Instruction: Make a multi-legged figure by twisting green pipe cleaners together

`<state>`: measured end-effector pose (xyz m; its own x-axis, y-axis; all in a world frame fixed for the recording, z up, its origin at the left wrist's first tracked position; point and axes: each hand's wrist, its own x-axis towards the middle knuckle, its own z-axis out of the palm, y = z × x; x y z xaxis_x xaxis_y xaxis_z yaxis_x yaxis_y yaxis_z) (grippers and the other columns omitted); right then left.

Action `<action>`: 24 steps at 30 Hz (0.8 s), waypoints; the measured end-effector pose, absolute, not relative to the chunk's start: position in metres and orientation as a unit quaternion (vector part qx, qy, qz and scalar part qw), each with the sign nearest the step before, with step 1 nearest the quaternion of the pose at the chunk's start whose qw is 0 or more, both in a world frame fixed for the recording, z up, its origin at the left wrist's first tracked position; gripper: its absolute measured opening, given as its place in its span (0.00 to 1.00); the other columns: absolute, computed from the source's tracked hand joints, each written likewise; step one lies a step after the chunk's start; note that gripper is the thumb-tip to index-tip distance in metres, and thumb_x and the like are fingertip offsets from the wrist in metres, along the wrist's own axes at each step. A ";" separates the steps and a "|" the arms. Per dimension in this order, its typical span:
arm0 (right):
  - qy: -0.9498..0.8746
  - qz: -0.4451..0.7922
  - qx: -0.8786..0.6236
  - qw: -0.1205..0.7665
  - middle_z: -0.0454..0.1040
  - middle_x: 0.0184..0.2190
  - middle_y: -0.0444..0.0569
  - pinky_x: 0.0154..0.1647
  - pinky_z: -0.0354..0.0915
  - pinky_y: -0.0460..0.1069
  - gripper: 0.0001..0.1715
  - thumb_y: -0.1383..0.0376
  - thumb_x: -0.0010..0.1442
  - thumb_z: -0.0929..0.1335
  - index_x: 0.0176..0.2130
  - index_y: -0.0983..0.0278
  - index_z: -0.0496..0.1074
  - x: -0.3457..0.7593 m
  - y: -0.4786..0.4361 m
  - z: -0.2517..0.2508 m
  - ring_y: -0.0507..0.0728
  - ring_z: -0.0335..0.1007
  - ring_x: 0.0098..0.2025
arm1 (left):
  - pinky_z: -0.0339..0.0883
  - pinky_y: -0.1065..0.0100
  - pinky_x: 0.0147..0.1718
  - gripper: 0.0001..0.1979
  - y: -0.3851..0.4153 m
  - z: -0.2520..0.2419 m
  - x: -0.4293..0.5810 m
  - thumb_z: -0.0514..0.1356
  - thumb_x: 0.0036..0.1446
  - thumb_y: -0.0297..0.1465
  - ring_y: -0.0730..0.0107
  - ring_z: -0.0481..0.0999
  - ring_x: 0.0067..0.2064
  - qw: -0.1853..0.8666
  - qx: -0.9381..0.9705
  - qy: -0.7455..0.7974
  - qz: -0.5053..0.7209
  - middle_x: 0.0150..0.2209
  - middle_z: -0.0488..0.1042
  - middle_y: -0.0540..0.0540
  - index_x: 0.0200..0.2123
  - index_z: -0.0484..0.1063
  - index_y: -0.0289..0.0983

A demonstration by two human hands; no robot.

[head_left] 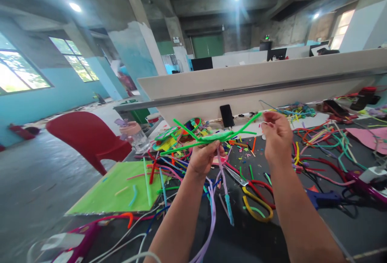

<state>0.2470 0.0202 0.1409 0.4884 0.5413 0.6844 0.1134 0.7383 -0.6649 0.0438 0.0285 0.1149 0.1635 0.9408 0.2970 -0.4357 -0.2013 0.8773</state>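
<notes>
My left hand (204, 156) is closed around the middle of a bright green pipe-cleaner shape (216, 137), held above the table. Its long fuzzy arms stick out to both sides. Fingers pinched together, my right hand (278, 136) is beside the tip of the upper right arm; a small pale bit shows at the fingertips, too small to name. Below my left hand hangs a purple pipe cleaner (223, 174) with a light blue end. Scissors (256, 198) with red and yellow handles lie on the table between my forearms.
A green sheet (111, 190) lies at left with pipe-cleaner pieces on it. A phone (226, 116) leans against the partition (272, 73). At right are a blue glue gun (325, 198), purple power strip (367, 186) and tangled pipe cleaners. A red chair (87, 134) stands left.
</notes>
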 end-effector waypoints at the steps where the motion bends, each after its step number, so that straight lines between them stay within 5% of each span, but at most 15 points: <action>1: -0.450 0.139 -0.320 0.822 0.70 0.39 0.45 0.45 0.62 0.51 0.16 0.71 0.50 0.67 0.41 0.61 0.71 0.247 0.021 0.141 0.53 0.66 0.41 | 0.70 0.70 0.24 0.08 0.029 0.115 0.043 0.67 0.45 0.31 0.72 0.73 0.21 0.574 0.495 0.254 0.601 0.20 0.74 0.47 0.22 0.75 0.32; 8: -0.340 0.241 -0.243 0.876 0.69 0.26 0.41 0.31 0.60 0.46 0.12 0.75 0.42 0.66 0.31 0.64 0.68 0.244 0.022 0.148 0.49 0.63 0.27 | 0.65 0.74 0.19 0.12 0.030 0.120 0.043 0.65 0.46 0.33 0.77 0.68 0.18 0.619 0.460 0.191 0.607 0.17 0.69 0.50 0.18 0.70 0.33; 15: -0.384 0.337 -0.257 0.820 0.71 0.26 0.41 0.32 0.60 0.45 0.11 0.75 0.43 0.65 0.29 0.64 0.69 0.227 0.025 0.137 0.50 0.66 0.30 | 0.62 0.76 0.18 0.13 0.021 0.122 0.048 0.63 0.47 0.33 0.79 0.66 0.18 0.679 0.428 0.171 0.571 0.16 0.66 0.50 0.16 0.68 0.33; 24: -0.569 0.426 -0.250 0.658 0.74 0.32 0.42 0.35 0.66 0.46 0.14 0.70 0.46 0.72 0.37 0.60 0.72 0.229 0.019 0.137 0.50 0.69 0.32 | 0.65 0.68 0.23 0.12 0.017 0.122 0.044 0.64 0.48 0.35 0.71 0.70 0.20 0.560 0.550 0.199 0.586 0.17 0.72 0.47 0.18 0.74 0.34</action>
<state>0.2287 0.0188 0.1367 -0.0093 0.8441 0.5361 -0.2759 0.5131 -0.8128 0.0440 0.0175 0.1218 0.2327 0.8764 0.4216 -0.4378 -0.2927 0.8501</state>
